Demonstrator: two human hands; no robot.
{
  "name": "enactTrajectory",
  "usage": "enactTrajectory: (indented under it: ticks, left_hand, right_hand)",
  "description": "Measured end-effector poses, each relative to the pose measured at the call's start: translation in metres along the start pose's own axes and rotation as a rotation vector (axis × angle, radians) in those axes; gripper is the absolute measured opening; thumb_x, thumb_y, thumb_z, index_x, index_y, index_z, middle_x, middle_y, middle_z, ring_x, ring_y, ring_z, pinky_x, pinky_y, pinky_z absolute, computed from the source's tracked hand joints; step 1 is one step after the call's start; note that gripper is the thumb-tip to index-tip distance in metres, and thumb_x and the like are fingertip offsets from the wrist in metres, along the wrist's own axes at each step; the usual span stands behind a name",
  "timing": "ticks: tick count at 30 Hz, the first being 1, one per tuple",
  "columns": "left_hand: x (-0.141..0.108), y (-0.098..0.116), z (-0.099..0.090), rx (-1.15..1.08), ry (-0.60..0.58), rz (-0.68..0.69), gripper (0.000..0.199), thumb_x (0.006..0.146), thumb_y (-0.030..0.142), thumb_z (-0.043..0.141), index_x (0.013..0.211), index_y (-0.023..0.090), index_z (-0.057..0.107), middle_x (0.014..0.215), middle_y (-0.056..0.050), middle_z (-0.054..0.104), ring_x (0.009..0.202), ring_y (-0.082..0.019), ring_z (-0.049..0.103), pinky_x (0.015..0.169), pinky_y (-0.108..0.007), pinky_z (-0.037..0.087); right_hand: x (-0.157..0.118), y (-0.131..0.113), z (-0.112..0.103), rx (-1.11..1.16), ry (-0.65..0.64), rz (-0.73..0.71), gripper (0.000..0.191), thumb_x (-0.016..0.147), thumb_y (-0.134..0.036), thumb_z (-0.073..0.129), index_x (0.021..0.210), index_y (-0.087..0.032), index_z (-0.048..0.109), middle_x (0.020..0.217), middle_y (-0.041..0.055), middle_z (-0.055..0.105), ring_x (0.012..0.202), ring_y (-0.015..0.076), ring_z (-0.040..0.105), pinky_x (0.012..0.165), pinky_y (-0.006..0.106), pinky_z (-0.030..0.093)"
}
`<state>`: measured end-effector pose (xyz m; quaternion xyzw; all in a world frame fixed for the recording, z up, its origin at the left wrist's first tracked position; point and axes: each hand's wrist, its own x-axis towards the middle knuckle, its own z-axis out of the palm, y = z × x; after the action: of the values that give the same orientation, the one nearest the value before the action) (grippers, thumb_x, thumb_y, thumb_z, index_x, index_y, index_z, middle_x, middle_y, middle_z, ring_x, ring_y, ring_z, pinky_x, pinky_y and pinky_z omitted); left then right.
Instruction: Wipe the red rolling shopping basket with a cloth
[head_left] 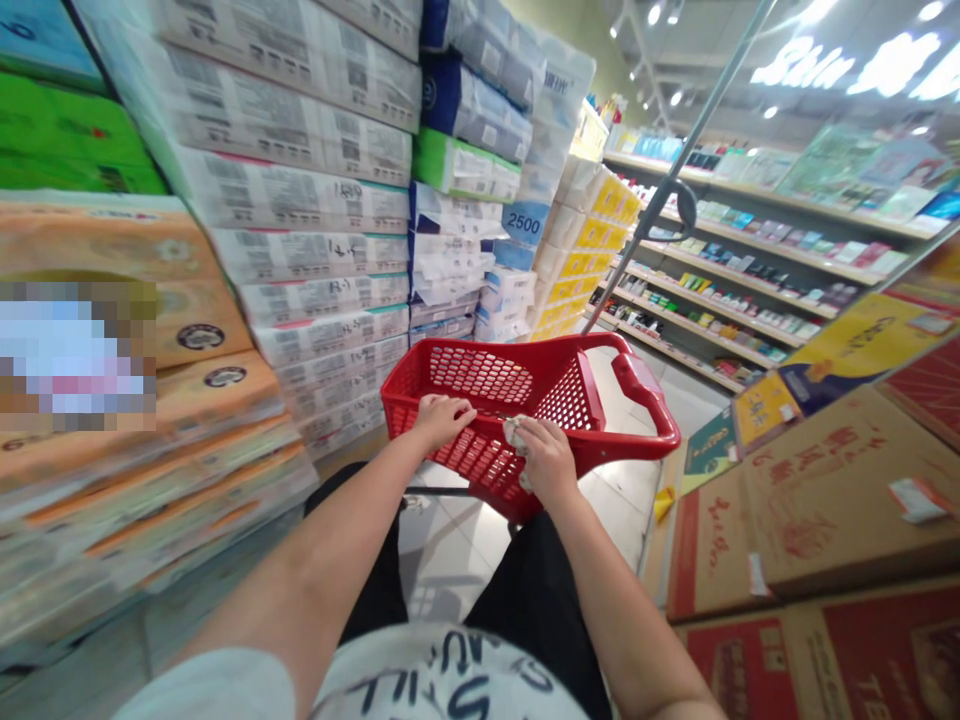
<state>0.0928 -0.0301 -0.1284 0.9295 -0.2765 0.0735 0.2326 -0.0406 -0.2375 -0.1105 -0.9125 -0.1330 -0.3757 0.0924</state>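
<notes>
The shopping cart (495, 395) stands on the tiled floor (450, 580), between stacked tissue packs (300, 170) on the left and cardboard cartons (840, 490) on the right. Stocked shelves (750, 250) lie beyond it, ahead and right.

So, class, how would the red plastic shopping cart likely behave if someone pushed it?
The red plastic shopping cart would probably stay stiff, since its moulded walls meet a thick rim. It looks light for its size, those walls being full of holes. Its smooth, shiny handle might feel slightly slippery.
</notes>
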Motion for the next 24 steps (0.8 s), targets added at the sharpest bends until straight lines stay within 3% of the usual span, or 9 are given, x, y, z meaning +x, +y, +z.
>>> enactTrajectory:
  ticks: [4, 8, 13, 19, 24]
  left_hand:
    - [0.0, -0.001, 0.0, -0.008, -0.001, 0.008, 0.034, 0.091, 0.05, 0.039, 0.084, 0.029, 0.065, 0.09, 0.003, 0.072, 0.09, -0.018, 0.059, 0.094, -0.04, 0.028]
    - [0.0, -0.001, 0.0, -0.002, 0.001, 0.009, 0.032, 0.091, 0.049, 0.041, 0.084, 0.029, 0.065, 0.092, 0.003, 0.072, 0.091, -0.018, 0.059, 0.094, -0.04, 0.029]
    - [0.002, 0.0, 0.001, -0.007, -0.001, 0.025, 0.033, 0.091, 0.049, 0.04, 0.084, 0.03, 0.066, 0.092, 0.003, 0.072, 0.091, -0.018, 0.059, 0.094, -0.04, 0.028]
    - [0.011, -0.009, 0.002, 0.014, -0.015, 0.05, 0.033, 0.092, 0.047, 0.04, 0.09, 0.031, 0.069, 0.098, 0.001, 0.071, 0.1, -0.02, 0.057, 0.102, -0.043, 0.028]
    - [0.016, -0.009, 0.005, -0.009, 0.105, -0.056, 0.027, 0.093, 0.041, 0.044, 0.102, 0.036, 0.069, 0.12, 0.001, 0.065, 0.121, -0.023, 0.047, 0.112, -0.048, 0.021]
  right_hand:
    - [0.005, 0.001, -0.009, -0.052, 0.044, 0.102, 0.03, 0.088, -0.01, 0.047, 0.107, -0.02, 0.069, 0.118, 0.0044, 0.066, 0.11, 0.0214, 0.053, 0.1, 0.036, 0.037]
    - [0.009, 0.008, -0.026, -0.09, -0.088, 0.118, 0.035, 0.084, -0.007, 0.048, 0.107, -0.023, 0.068, 0.117, 0.0032, 0.066, 0.102, 0.0196, 0.058, 0.093, 0.033, 0.039]
    - [0.014, 0.022, -0.042, -0.142, -0.134, 0.243, 0.038, 0.082, -0.005, 0.045, 0.109, -0.022, 0.066, 0.116, 0.0043, 0.066, 0.095, 0.0186, 0.061, 0.084, 0.03, 0.04]
    - [0.01, 0.016, -0.03, -0.184, -0.055, 0.218, 0.033, 0.085, -0.008, 0.046, 0.109, -0.019, 0.066, 0.112, 0.0069, 0.066, 0.095, 0.0193, 0.059, 0.085, 0.031, 0.038]
    - [0.01, -0.004, -0.019, -0.272, 0.016, 0.168, 0.027, 0.089, -0.01, 0.047, 0.108, -0.019, 0.065, 0.111, 0.0069, 0.067, 0.089, 0.0195, 0.059, 0.082, 0.032, 0.036]
